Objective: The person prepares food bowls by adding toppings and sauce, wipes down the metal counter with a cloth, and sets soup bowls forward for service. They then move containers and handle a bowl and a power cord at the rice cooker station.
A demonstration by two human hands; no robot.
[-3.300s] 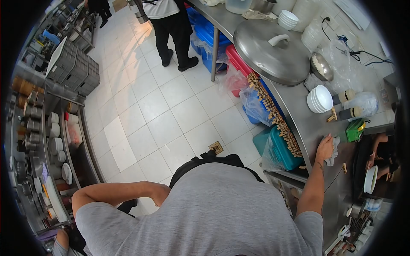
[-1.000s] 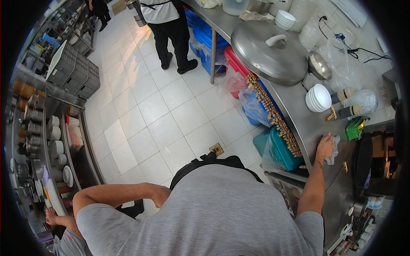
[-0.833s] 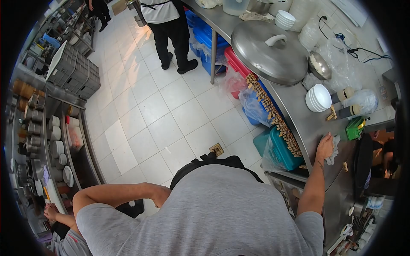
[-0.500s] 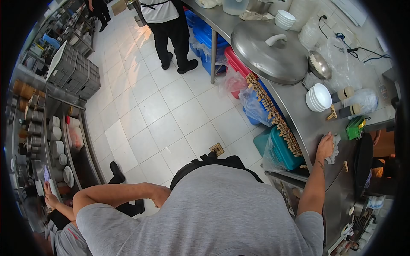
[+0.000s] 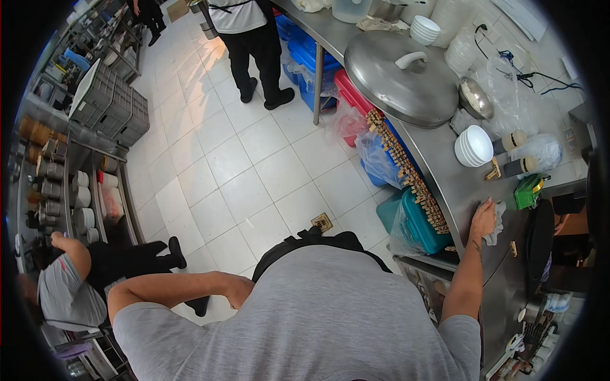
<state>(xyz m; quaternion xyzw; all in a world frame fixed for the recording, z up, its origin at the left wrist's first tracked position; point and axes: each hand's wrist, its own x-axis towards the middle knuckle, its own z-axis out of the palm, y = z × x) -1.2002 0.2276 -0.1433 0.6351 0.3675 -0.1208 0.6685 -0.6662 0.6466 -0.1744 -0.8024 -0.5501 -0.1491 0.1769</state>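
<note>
- Grey-shirted co-worker [image 5: 72,295] at the lower left has come much further into the frame over the last half second, the elbow raised and dark trousers stretched towards the middle, now hiding part of the shelves [image 5: 126,232] that showed moments ago.
- Just right of that person, the wearer's left arm is bent inward, as it was; the left hand [image 5: 239,291] rests against the side of the torso [image 5: 273,317], its fingers out of sight, so I cannot tell whether that grip holds anything.
- The teal bin [image 5: 427,222], right of centre, stands below the edge of the counter [image 5: 460,184], beside the row of wooden clips [image 5: 406,171].
- At the right, the right hand [image 5: 484,219] lies on the counter in the same spot as before; the co-worker's shift seems to leave the work here untouched.
- The cloth [image 5: 497,227] lies bunched on the counter, touching this grip and spreading out to its right; whether the fingers close round it or only press it down, I cannot tell.
- Near the cloth are a green item [image 5: 528,192], above and right, and a loose clip [image 5: 513,248], below and right.
</note>
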